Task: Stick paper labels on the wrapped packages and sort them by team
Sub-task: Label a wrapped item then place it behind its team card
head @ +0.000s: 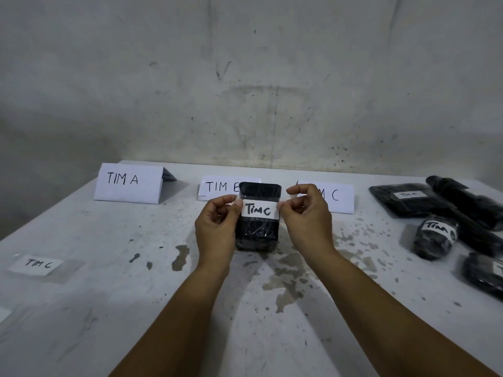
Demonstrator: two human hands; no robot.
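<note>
Black package (258,223) stands upright at table (109,295) centre, in front of TIM B sign (217,186) and TIM C sign (336,197). Your left hand (216,227) pinches left end of "Tim C" label (260,210), your right hand (307,213) pinches right end; label lies across package front. TIM A sign (128,183) far left. Spare "TIM C" label (38,263) flat near left edge. More black packages (435,235) piled at right.

Black wrapped package (257,235) stands upright mid-surface, with a white "Tim C" label (260,210) across its front, upper half. Spare "TIM C" label (38,264) lies flat far left. More black labelled packages (435,238) are bunched at right.
</note>
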